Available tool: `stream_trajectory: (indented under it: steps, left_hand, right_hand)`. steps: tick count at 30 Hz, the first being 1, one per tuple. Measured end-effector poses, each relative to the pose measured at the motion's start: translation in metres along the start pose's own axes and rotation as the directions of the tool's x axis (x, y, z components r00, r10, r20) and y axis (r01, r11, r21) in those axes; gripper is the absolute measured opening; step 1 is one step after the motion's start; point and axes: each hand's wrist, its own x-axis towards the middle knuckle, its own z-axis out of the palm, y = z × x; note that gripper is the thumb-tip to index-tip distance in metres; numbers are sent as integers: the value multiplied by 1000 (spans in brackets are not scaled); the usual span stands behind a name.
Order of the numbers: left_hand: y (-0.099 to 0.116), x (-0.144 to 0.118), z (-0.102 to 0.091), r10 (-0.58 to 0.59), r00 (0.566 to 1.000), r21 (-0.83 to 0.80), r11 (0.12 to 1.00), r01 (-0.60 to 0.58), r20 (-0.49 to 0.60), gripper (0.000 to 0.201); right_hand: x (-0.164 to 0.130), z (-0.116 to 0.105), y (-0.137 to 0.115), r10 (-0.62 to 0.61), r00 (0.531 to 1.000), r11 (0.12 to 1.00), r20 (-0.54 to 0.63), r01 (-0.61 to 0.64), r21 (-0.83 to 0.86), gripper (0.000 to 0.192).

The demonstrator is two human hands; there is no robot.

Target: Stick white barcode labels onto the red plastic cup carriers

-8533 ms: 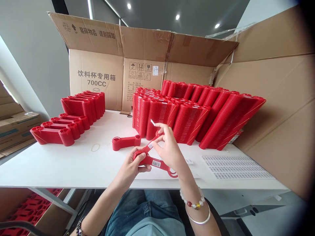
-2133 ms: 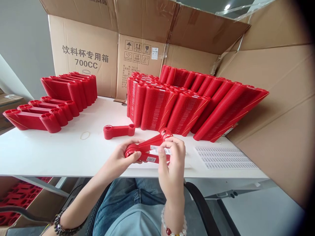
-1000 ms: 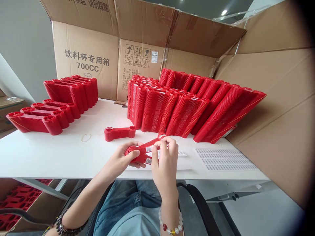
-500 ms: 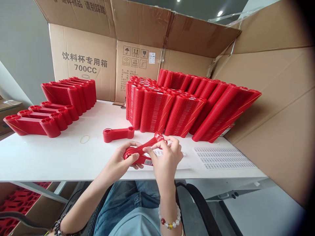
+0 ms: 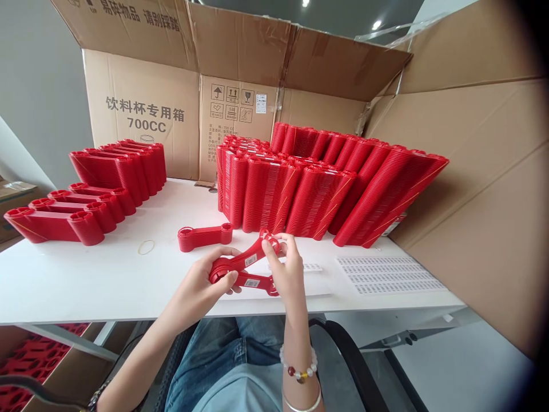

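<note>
My left hand [image 5: 214, 278] grips a small bundle of red plastic pieces [image 5: 249, 279], each a flat bar with a ring at its end. The bundle is fanned apart: one part angles up to the right, the other points right and slightly down. White barcode labels show on both parts. My right hand [image 5: 286, 266] pinches the ringed end of the upper part with thumb and fingers. Beyond my left hand, a short stack of the same red pieces [image 5: 206, 237] lies on the white table [image 5: 163, 292].
Tall red stacks [image 5: 274, 194] stand at the back, some bound with yellow bands; more red stacks [image 5: 124, 177] stand on the left. A rubber band [image 5: 146, 247] lies on the table. A label sheet [image 5: 386, 276] is at right. Cardboard walls [image 5: 146, 149] enclose the back and right.
The fanned parts have spread, and a label on the upper part now faces me. My right hand has shifted slightly left, still holding the ringed end.
</note>
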Motion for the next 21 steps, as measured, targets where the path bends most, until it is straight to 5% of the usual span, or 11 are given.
stream_trajectory:
  steps: [6,10,16,21]
  left_hand:
    - [-1,7,-29,-26,968,-108,994,-1,-249,35]
    - [-9,17,-19,-54,892,-361,924,-127,-450,27]
    - [-30,34,25,-359,874,-694,720,36,-327,13]
    - [-36,33,32,-404,874,-724,683,93,-269,12]
  right_hand:
    - [25,-15,24,-135,984,971,112,154,-184,29]
    - [32,-28,41,-129,929,903,347,255,-347,8]
    - [36,-24,65,36,843,781,537,311,-541,22]
    - [42,-11,67,112,800,756,590,316,-573,28]
